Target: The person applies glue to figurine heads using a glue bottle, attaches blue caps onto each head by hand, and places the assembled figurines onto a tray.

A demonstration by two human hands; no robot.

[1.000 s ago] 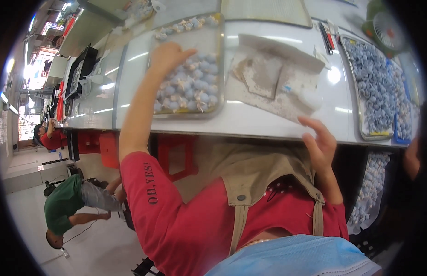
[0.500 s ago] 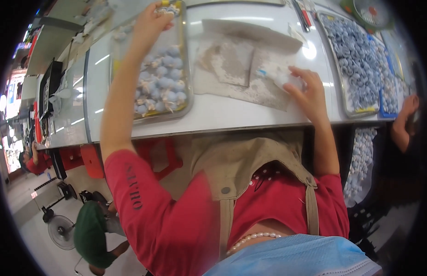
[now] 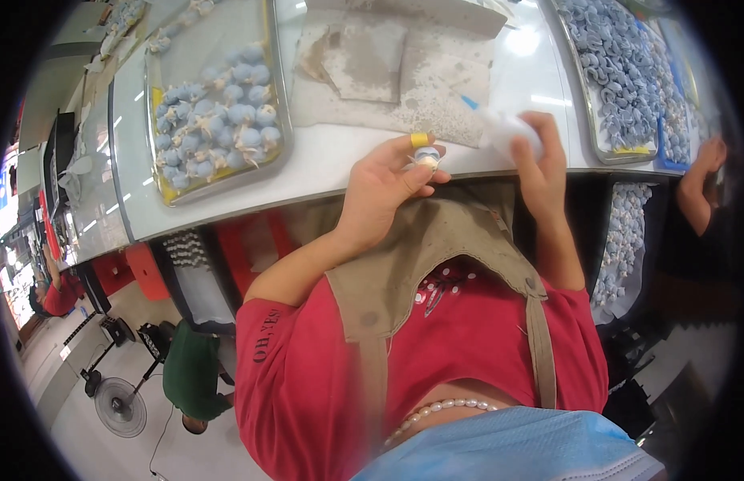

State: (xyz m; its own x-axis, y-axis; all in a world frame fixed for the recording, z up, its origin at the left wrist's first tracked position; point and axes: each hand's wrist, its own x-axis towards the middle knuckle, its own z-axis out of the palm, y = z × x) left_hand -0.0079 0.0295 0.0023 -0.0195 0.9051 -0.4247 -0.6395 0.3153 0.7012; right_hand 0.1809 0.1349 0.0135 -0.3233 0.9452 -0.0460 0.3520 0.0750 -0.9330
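Dark printed lettering (block capitals, stencil-like) runs along the left sleeve of the red shirt worn by the person. It forms a short, legible phrase with punctuation, its line turned nearly upright in view.

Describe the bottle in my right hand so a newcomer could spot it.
On the white table, find the stained grey sheet. By its near right corner, the right hand holds the blurred, whitish bottle. Its bright blue tip, pointing leftward over the sheet, sets it apart from the small piece in the left hand.
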